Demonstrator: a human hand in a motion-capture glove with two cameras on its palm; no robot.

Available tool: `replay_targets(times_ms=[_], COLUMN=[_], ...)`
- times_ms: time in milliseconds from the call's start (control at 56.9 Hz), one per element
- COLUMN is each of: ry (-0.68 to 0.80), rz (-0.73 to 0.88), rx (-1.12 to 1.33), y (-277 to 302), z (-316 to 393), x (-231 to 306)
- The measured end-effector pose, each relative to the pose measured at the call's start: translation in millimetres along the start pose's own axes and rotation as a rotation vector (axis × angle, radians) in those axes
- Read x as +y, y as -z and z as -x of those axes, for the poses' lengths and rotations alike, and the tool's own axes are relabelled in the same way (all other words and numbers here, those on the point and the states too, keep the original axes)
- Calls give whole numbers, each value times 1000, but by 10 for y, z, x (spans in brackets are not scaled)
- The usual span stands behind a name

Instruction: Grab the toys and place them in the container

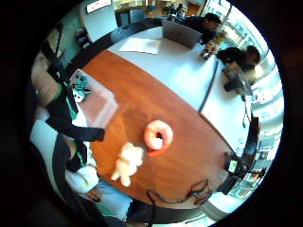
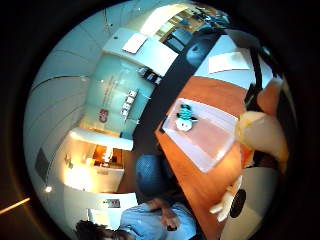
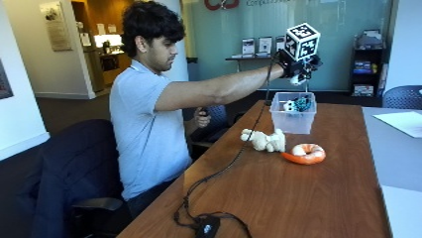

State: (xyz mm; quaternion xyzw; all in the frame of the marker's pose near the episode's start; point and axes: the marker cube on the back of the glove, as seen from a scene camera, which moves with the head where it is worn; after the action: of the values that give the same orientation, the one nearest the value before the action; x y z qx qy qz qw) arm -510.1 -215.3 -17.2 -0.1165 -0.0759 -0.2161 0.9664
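My gloved right hand (image 3: 298, 68) is raised well above a clear plastic container (image 3: 293, 124) on the wooden table, its fingers hanging relaxed with nothing in them. A teal and white toy (image 3: 300, 104) lies inside the container. In front of the container, a cream plush toy (image 3: 265, 140) lies on the table, and an orange ring-shaped toy (image 3: 305, 153) sits beside it. The little finger side palm view looks down on the container (image 1: 97, 101), the teal toy (image 1: 81, 87), the cream plush (image 1: 127, 162) and the orange toy (image 1: 158, 135). The thumb side palm view shows the container (image 2: 210, 137) with the teal toy (image 2: 185, 116).
A black cable with a small device (image 3: 208, 225) lies at the table's near end. A white sheet of paper (image 3: 402, 121) lies on the adjoining pale table. A dark chair (image 3: 59, 173) stands behind the person. A laptop (image 1: 180, 33) stands farther along.
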Motion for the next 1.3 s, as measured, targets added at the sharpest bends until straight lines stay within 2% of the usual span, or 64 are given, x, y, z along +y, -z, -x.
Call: replay_targets(times_ms=[53, 141, 193, 369, 598, 861, 1072, 1301], ry=[11, 0, 4, -17, -311, -522, -537, -389], rz=[60, 309, 392, 323, 529, 659, 632, 341], rx=[-45, -49, -1, 147, 194, 291, 282, 253], y=[-133, -397, -498, -494, -518, -1100, -1422, -1325], z=[173, 352, 377, 24, -1054, -2009, -2356, -2353], x=[-80, -102, -86, 78, 599, 1066, 1210, 1180])
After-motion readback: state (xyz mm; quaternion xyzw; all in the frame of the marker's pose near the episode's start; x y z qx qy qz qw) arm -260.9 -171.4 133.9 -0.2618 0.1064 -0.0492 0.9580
